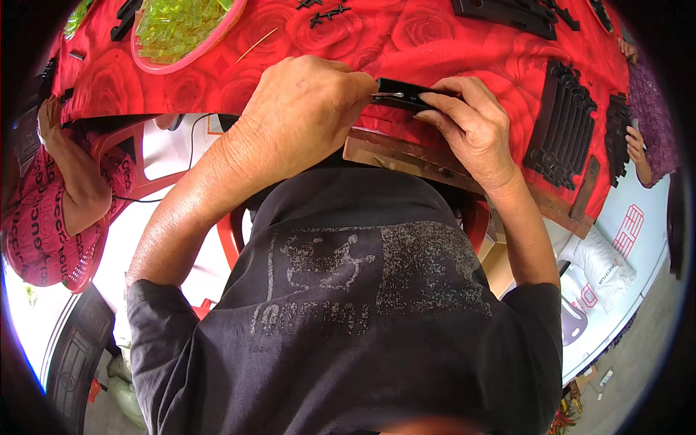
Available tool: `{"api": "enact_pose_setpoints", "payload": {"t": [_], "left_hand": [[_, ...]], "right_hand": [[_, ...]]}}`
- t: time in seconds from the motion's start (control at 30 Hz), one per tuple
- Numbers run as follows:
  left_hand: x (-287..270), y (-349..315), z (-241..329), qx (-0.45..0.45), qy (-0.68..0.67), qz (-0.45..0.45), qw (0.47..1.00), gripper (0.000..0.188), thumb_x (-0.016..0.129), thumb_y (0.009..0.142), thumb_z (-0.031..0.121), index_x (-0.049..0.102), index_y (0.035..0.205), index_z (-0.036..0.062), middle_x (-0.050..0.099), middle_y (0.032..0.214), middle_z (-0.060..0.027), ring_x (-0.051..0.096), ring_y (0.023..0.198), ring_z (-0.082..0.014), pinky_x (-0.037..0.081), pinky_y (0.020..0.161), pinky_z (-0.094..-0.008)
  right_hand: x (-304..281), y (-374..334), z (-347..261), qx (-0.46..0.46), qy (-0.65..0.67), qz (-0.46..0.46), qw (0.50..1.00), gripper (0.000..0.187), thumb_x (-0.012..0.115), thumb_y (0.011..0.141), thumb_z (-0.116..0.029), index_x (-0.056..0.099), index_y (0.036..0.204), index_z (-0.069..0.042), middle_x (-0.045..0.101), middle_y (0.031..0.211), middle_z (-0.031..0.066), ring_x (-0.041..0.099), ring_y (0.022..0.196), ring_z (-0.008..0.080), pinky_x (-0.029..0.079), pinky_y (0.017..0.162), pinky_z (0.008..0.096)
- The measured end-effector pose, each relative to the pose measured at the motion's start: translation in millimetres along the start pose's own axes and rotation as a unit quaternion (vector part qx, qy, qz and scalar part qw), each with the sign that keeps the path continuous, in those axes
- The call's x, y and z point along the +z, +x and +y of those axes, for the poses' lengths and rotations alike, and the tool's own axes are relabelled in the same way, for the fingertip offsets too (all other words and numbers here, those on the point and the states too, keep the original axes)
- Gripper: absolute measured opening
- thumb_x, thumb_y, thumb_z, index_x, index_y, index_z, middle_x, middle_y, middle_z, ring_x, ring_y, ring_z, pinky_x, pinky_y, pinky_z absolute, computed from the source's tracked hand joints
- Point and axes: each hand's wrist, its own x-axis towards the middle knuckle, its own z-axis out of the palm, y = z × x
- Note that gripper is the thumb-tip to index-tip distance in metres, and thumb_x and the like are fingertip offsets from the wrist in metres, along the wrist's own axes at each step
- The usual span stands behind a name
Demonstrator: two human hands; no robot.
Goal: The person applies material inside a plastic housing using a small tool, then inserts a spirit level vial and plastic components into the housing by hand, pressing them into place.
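Note:
A long black plastic piece [406, 91] with a slot along it is raised over the near edge of the table. Its right end is pinched between the thumb and fingers of my right hand [475, 127]. At its left end, my left hand [308, 109] is closed, with the fingertips turned away and partly hidden. A thin shiny sliver [392, 94] shows in the slot beside those fingertips. Whether the left fingers grip the sliver, the black piece or both, I cannot tell.
A pink bowl [165, 70] of yellow-green translucent pieces stands on the red rose-patterned cloth [428, 32], near a thin stick [257, 45] and small black parts [330, 14]. Long black parts [562, 123] lie at right. Co-workers' hands show at left [49, 116] and right [636, 145].

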Motion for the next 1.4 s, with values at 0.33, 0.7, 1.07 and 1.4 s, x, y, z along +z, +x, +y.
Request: {"api": "enact_pose_setpoints", "payload": {"t": [0.33, 0.7, 1.07, 1.4], "left_hand": [[0, 5, 0, -0.018, -0.037, -0.016, 0.999, 0.016, 0.068, 0.091, 0.009, 0.074, 0.104, 0.0010, 0.070, 0.084, -0.0161, 0.070, 0.073, -0.0348, 0.054, 0.063, -0.0415], [-5, 11, 3, 0.017, 0.019, -0.035, 0.999, 0.017, 0.068, 0.091, 0.011, 0.073, 0.106, 0.0052, 0.067, 0.081, -0.0129, 0.069, 0.073, -0.0348, 0.053, 0.062, -0.0435], [-6, 17, 5, 0.040, 0.030, -0.044, 0.998, 0.018, 0.068, 0.090, 0.011, 0.073, 0.106, 0.0059, 0.069, 0.084, -0.0132, 0.069, 0.076, -0.0355, 0.054, 0.062, -0.0447], [-7, 17, 6, 0.030, 0.026, -0.050, 0.998, 0.019, 0.067, 0.089, 0.009, 0.073, 0.107, 0.0052, 0.069, 0.085, -0.0139, 0.069, 0.076, -0.0359, 0.054, 0.063, -0.0451]], "right_hand": [[7, -5, 0, 0.015, 0.024, 0.019, 0.999, 0.026, 0.086, 0.070, -0.010, 0.076, 0.094, -0.006, 0.067, 0.092, 0.0063, 0.066, 0.081, 0.0242, 0.056, 0.067, 0.0351], [14, -12, -5, 0.019, -0.002, 0.054, 0.998, 0.026, 0.086, 0.070, -0.012, 0.075, 0.093, -0.007, 0.070, 0.095, 0.0064, 0.067, 0.084, 0.0266, 0.052, 0.076, 0.0384], [20, -17, -6, 0.034, 0.009, 0.072, 0.997, 0.026, 0.085, 0.069, -0.012, 0.075, 0.093, -0.007, 0.071, 0.097, 0.0055, 0.066, 0.087, 0.0265, 0.051, 0.077, 0.0378], [21, -17, -5, 0.030, 0.013, 0.078, 0.996, 0.025, 0.085, 0.070, -0.011, 0.075, 0.093, -0.007, 0.070, 0.097, 0.0057, 0.065, 0.085, 0.0262, 0.053, 0.074, 0.0373]]}}
